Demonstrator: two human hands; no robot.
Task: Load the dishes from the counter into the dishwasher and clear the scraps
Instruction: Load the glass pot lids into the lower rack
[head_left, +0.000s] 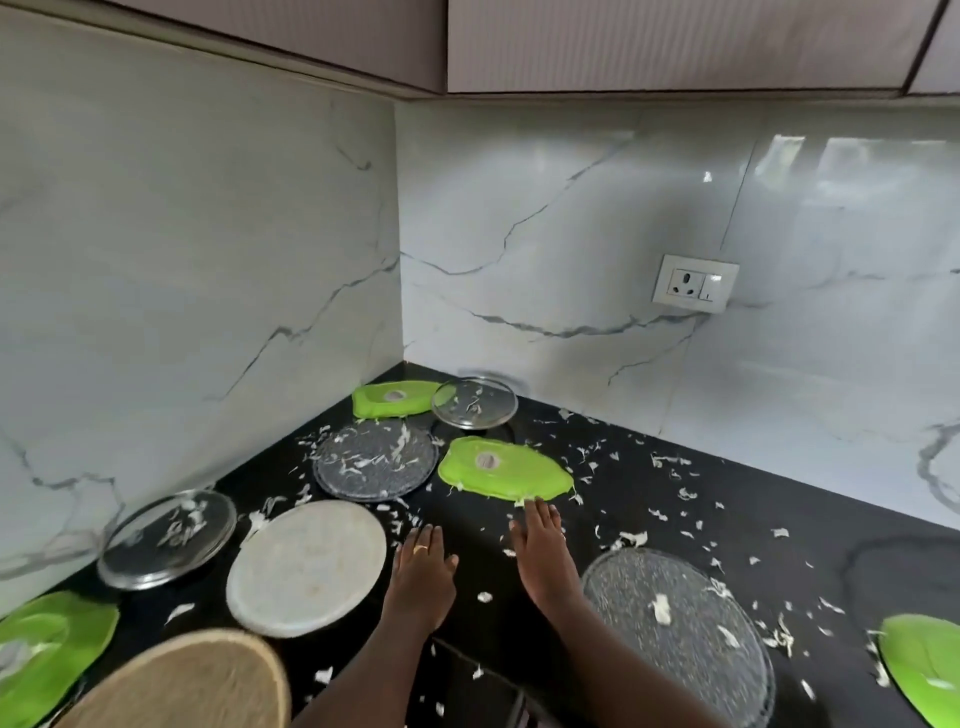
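Both my hands lie flat on the black counter (779, 499) with straight fingers. My left hand (423, 569), wearing a ring, rests beside a white round plate (306, 566). My right hand (543, 553) reaches forward, its fingertips just short of a green leaf-shaped plate (511, 470). White scraps (631, 538) are strewn over the counter and plates. A grey speckled plate (374, 460) sits behind the white one, and another speckled plate (680, 629) lies right of my right forearm. No dishwasher is in view.
Glass plates sit at the back (475, 402) and at the left (166, 538). More green plates lie at the back corner (392, 397), lower left (47, 649) and lower right (924, 670). A woven mat (187, 686) is nearest. A wall socket (693, 283) is on the marble backsplash.
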